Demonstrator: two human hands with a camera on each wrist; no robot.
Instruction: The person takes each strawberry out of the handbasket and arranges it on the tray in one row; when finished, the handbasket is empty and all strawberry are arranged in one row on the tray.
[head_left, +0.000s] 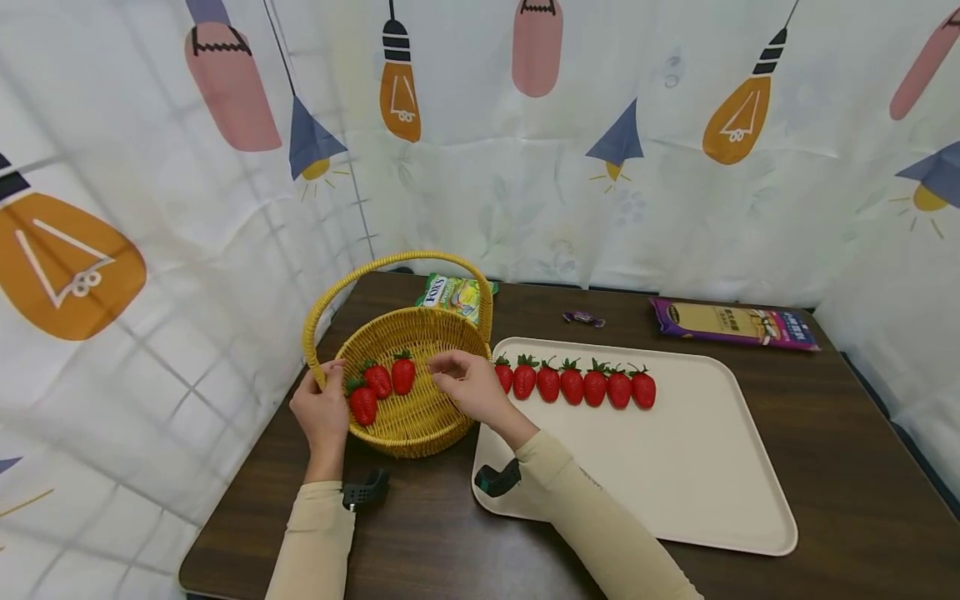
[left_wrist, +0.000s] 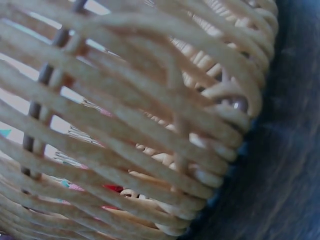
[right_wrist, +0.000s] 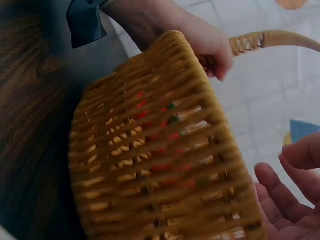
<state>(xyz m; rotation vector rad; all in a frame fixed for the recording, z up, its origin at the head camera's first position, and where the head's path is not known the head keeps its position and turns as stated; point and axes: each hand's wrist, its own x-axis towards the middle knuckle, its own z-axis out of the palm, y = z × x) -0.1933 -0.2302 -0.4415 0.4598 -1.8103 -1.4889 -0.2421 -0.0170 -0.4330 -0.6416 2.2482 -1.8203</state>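
Observation:
A yellow wicker basket (head_left: 427, 433) with a tall arched handle (head_left: 420, 254) stands on the left of the table. Three red strawberries (head_left: 402, 375) with green leaves lie in its left half. My left hand (head_left: 321, 408) grips the basket's left rim at the foot of the handle. Over the right rim reaches my right hand (head_left: 472, 387); its fingers bend loosely above the inside. In the right wrist view, this right hand (right_wrist: 287, 200) has nothing between thumb and fingers. The left wrist view shows only the woven basket wall (left_wrist: 125, 100) and dark table, not the hand.
A cream tray (head_left: 637, 467) right of the basket bears a row of several strawberries (head_left: 572, 386) along its far side. Behind stand a green FOX'S candy bag (head_left: 453, 293), a small purple wrapped candy (head_left: 583, 318) and a long purple-and-gold packet (head_left: 735, 325). Patterned curtains (head_left: 487, 192) border the table.

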